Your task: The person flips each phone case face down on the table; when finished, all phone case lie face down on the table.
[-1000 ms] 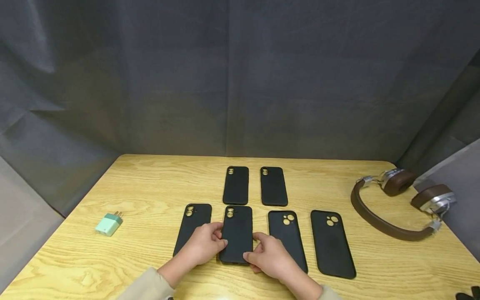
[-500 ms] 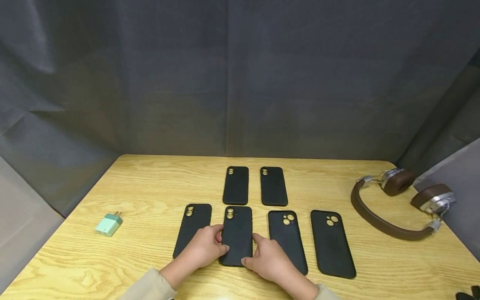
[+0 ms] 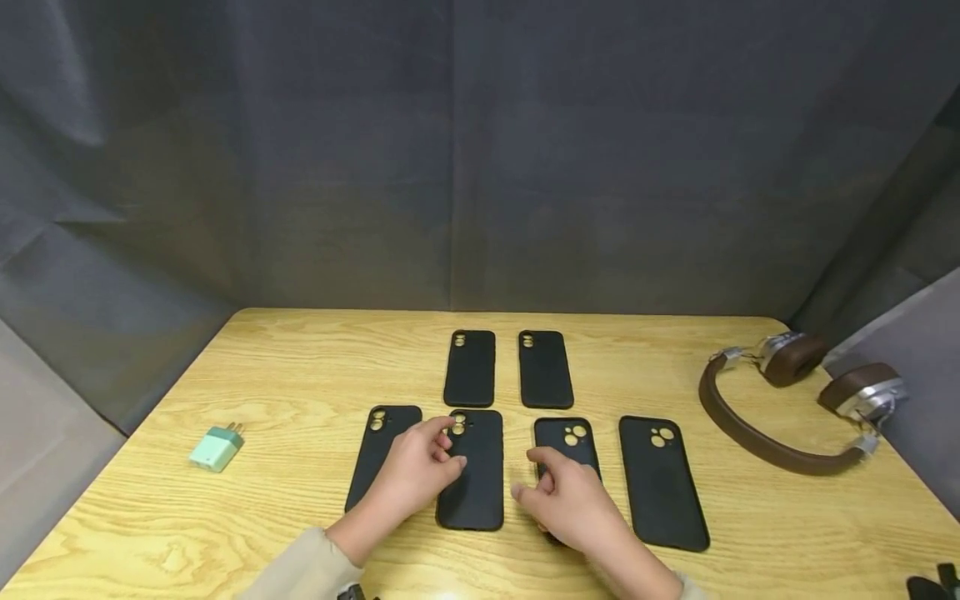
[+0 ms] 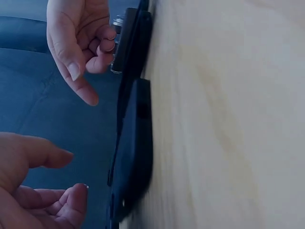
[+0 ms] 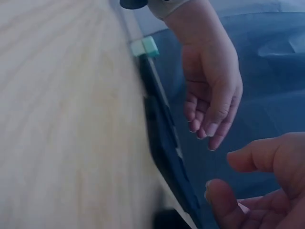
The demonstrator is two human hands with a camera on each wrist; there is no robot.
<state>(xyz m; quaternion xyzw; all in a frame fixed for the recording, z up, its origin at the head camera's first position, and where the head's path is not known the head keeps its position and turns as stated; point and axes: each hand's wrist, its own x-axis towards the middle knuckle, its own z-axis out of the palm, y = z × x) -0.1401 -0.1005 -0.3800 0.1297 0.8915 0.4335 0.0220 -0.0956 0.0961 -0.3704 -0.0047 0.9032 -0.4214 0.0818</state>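
Observation:
A black phone case [image 3: 480, 492] lies flat on the table, camera cutouts at its top left. Over its left side hovers my left hand [image 3: 418, 471], fingers loosely bent and holding nothing. It also overlaps another black case [image 3: 371, 458] to the left. My right hand [image 3: 573, 508] is raised over a case lying hollow side up [image 3: 564, 433], partly hiding it; nothing is in its fingers. Both wrist views show a gap between the hands and the cases. In the left wrist view, thumb and fingers of the left hand [image 4: 43, 191] stand apart.
Farther right lies another hollow-side-up case [image 3: 663, 492]. Two black cases [image 3: 470, 371] lie side by side behind. Brown headphones [image 3: 772, 450] rest at the table's right, a green plug adapter [image 3: 216, 448] at the left. A dark curtain [image 3: 480, 167] hangs behind the table.
Both hands have let go of the middle phone case and lifted off it. The right hand has moved right, over the neighbouring case. The middle case stays in place.

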